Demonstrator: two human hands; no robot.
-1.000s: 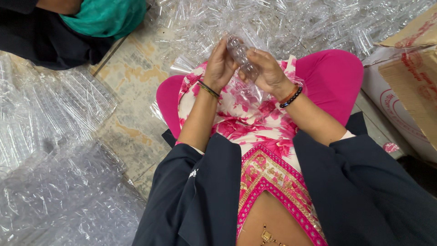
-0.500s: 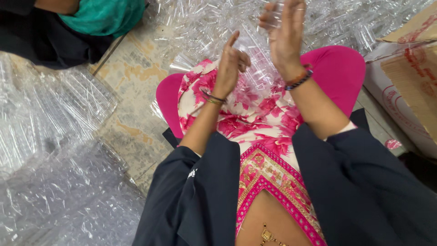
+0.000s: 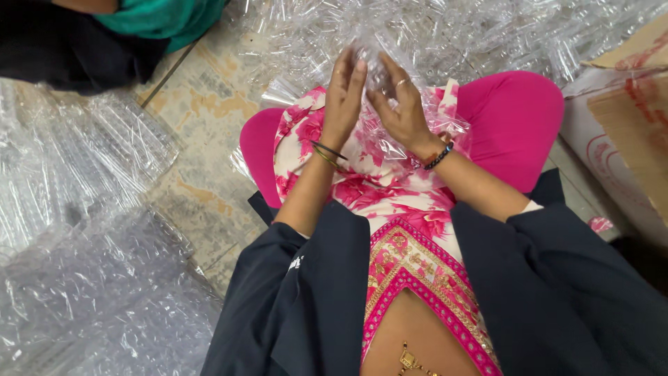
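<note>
The left hand [image 3: 342, 97] and right hand [image 3: 396, 108] are raised together over the lap, fingers spread, grasping a clear plastic piece [image 3: 372, 63] between them; its exact shape cannot be told against the clutter behind. More crinkled clear plastic [image 3: 410, 143] lies on the floral cloth [image 3: 376, 188] just below the wrists. Beyond the pink knees, a heap of clear plastic pieces [image 3: 487, 35] covers the floor [image 3: 202, 118]. Bags of the same [image 3: 76, 278] lie to the left, a cardboard box [image 3: 626, 118] to the right. Another person's green sleeve [image 3: 163, 17] shows at top left.
</note>
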